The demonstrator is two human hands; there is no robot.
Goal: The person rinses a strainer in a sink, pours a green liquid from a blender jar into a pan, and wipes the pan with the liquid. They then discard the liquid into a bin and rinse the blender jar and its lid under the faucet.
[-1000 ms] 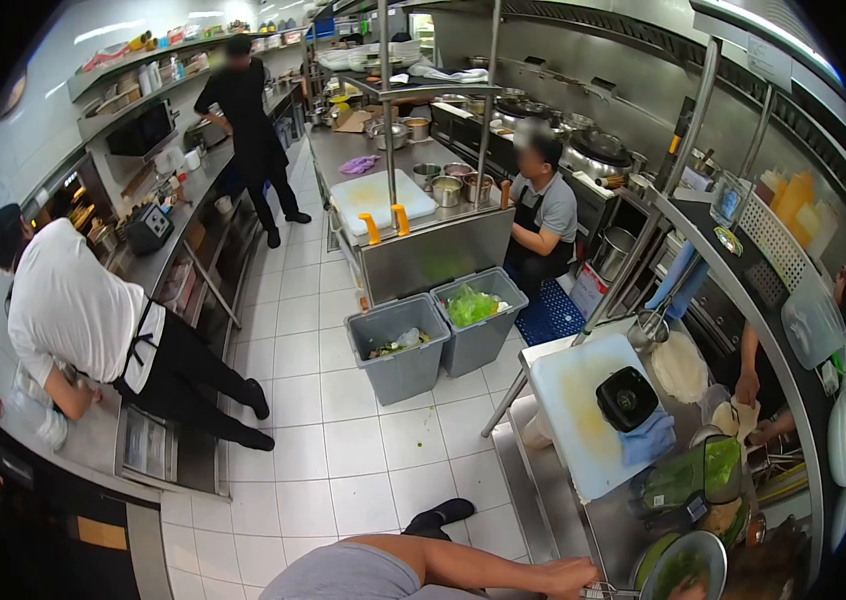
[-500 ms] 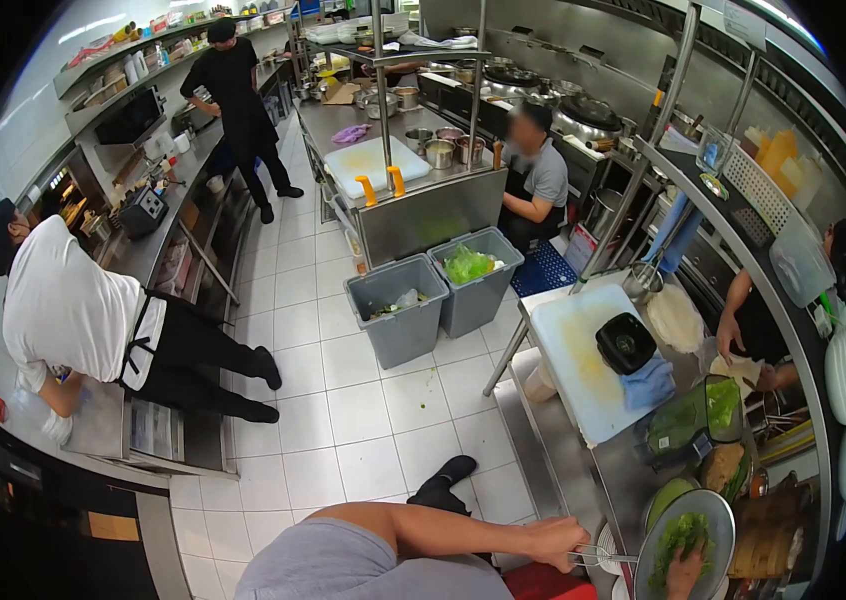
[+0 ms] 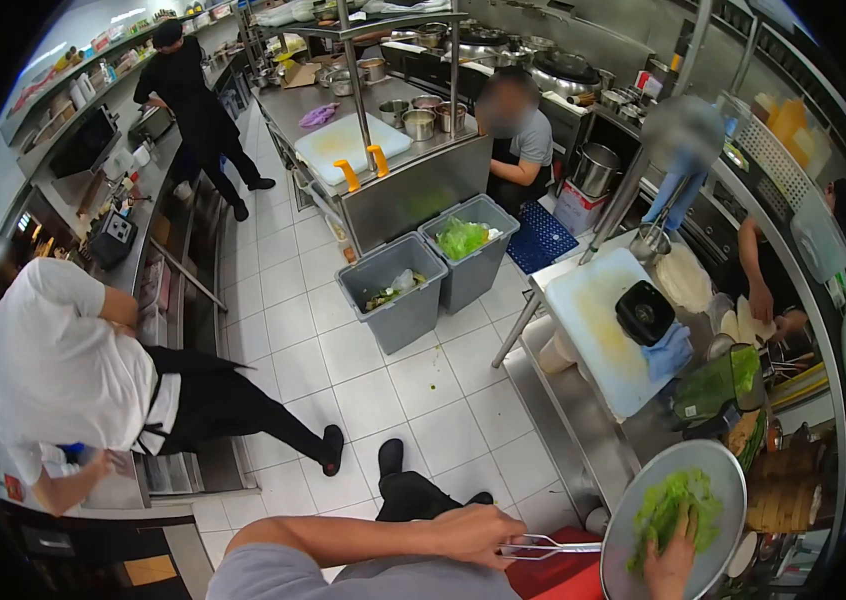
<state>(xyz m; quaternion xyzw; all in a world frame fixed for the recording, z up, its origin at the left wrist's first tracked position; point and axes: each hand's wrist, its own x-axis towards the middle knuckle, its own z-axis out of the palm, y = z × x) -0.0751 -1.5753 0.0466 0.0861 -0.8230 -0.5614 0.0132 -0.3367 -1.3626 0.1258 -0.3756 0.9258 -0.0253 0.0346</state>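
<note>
My left hand is closed around the wire handle of a round strainer, held level with the counter's near end. Green lettuce leaves lie in the strainer's wide bowl. My right hand is in the bowl, its fingers over the leaves and pressed into them; the fingertips are partly buried. Beyond the strainer, a clear container with green leaves rests on the steel counter.
A white cutting board carries a black container and a blue cloth. Two grey bins stand on the tiled floor. A person in white is at left, another in black behind; one crouches by the bins, one works at right.
The strainer with the lettuce has come left, off the counter's edge, and both my hands have moved with it. The person in white has turned and stepped toward the middle. My view has shifted.
</note>
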